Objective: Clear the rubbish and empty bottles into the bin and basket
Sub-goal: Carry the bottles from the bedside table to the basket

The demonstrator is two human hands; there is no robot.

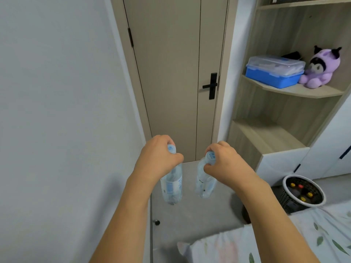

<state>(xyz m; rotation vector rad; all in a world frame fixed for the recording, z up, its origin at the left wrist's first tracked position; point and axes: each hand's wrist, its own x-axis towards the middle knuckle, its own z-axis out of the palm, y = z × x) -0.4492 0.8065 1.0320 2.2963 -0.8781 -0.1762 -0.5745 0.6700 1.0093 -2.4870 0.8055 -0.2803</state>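
My left hand (158,155) grips the neck of a clear empty plastic bottle (171,186) with a pale blue label, which hangs down over the grey floor. My right hand (225,161) holds a second clear empty bottle (204,182) the same way, by its blue-capped neck. The two bottles hang side by side, a little apart. A black mesh basket (284,196) with a white rim stands on the floor at the lower right, to the right of my right forearm. Several capped bottles lie inside it.
A closed beige door (171,73) with a black handle (210,86) is straight ahead. A white wall runs along the left. Wooden shelves (275,130) on the right hold a blue lidded box (273,73) and a purple plush toy (321,69). A floral-sheeted bed (284,240) fills the bottom right.
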